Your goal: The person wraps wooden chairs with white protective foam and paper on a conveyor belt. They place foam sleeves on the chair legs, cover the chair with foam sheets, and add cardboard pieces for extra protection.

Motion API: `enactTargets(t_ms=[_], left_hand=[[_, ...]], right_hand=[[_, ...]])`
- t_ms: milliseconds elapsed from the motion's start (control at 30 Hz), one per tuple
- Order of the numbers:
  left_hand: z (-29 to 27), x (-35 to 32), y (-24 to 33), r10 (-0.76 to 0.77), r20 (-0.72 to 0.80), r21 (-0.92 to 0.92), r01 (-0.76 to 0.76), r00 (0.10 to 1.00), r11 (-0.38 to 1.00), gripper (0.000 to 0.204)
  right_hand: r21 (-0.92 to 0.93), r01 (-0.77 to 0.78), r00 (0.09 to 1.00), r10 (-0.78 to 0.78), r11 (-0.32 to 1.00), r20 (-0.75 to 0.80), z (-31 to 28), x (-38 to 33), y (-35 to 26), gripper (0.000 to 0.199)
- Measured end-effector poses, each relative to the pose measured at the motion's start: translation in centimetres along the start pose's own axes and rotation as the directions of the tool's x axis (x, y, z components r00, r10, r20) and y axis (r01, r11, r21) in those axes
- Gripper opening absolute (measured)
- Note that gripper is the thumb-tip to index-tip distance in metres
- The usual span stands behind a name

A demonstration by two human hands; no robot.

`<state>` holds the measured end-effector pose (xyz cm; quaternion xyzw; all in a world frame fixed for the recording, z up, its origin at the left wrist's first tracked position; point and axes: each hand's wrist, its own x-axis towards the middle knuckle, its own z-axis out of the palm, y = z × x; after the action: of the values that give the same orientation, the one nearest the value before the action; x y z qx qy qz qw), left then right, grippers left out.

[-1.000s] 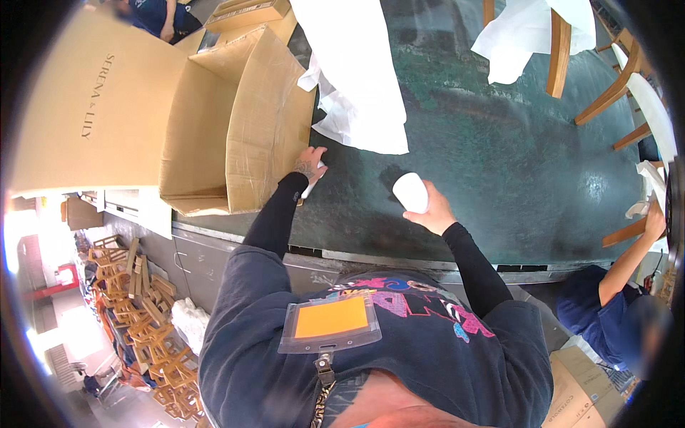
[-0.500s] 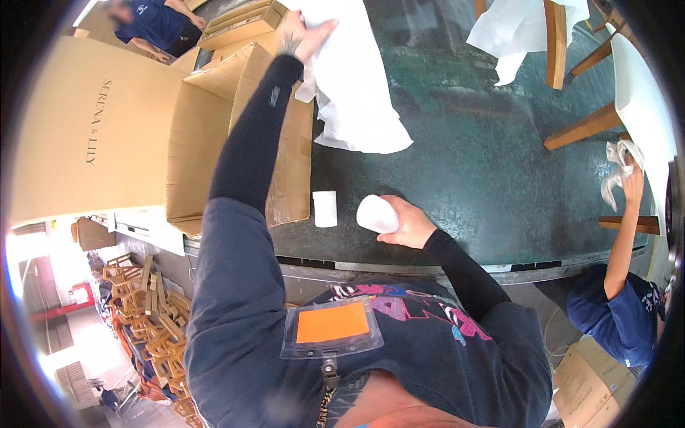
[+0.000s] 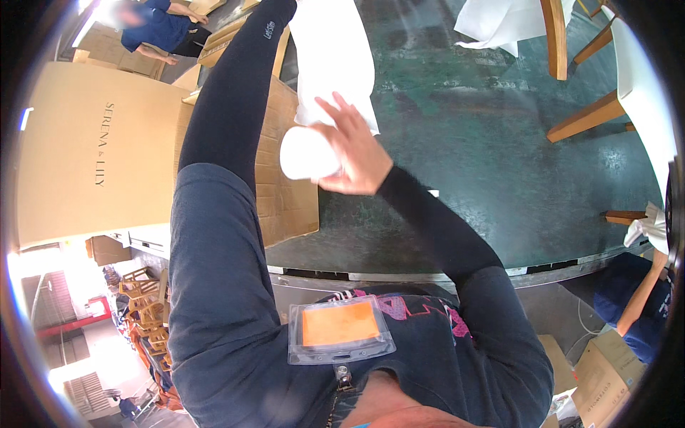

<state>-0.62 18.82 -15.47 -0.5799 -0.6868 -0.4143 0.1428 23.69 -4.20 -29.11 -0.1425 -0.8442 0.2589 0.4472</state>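
My right hand (image 3: 360, 150) is in front of me above the green work surface (image 3: 457, 128), holding a short white cylinder (image 3: 305, 153) from its right side. Some of its fingers stretch upward, and the hand is slightly blurred by motion. Just beyond it lies a long white sheet (image 3: 332, 60) that looks like thin wrapping. My left arm (image 3: 232, 93) reaches far forward beside that sheet, and its hand is out of the picture at the top edge. A small white bit (image 3: 433, 192) shows at the edge of my right forearm; most of it is hidden.
A large open cardboard box (image 3: 93, 157) stands at the left. Wooden chair legs (image 3: 585, 118) and more white wrapping (image 3: 492, 21) are at the far right. One co-worker (image 3: 160, 28) is at the far left, another (image 3: 635, 299) at the right beside cardboard boxes (image 3: 606, 378).
My right hand has lifted the white cylinder and carried it left and forward. My left arm has reached farther forward, its hand leaving view. The second white cylinder no longer shows where it stood.
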Motion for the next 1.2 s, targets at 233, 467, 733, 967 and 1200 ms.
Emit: enactTargets(t_ms=[233,467,733,967,1200], left_hand=[[0.7,-1.9,1.8,-0.047,-0.014,-0.098,0.045,0.999,0.994,0.083],[0.4,-2.0,1.9,-0.076,-0.072,-0.050,0.073,0.994,0.996,0.076],[0.6,-2.8,1.5,-0.045,-0.138,-0.042,0.039,0.989,0.998,0.076],[0.6,-4.4,3.2,-0.104,-0.117,-0.141,0.088,0.988,0.986,0.074],[1.4,-2.3,0.4,0.063,-0.220,0.049,-0.053,0.973,0.997,0.088]], right_hand=[[0.139,-0.534,0.843,0.538,0.834,0.008,2.2,-4.0,7.6,0.071],[0.333,-0.788,0.599,0.770,0.518,0.221,6.7,-5.5,3.1,0.071],[0.338,-0.808,0.559,0.808,0.482,0.184,7.5,0.0,5.5,0.068],[0.607,-0.610,0.624,0.781,0.510,-0.030,8.9,2.8,7.1,0.064],[0.852,-0.296,0.674,0.727,0.431,-0.134,11.5,2.9,10.1,0.071]])
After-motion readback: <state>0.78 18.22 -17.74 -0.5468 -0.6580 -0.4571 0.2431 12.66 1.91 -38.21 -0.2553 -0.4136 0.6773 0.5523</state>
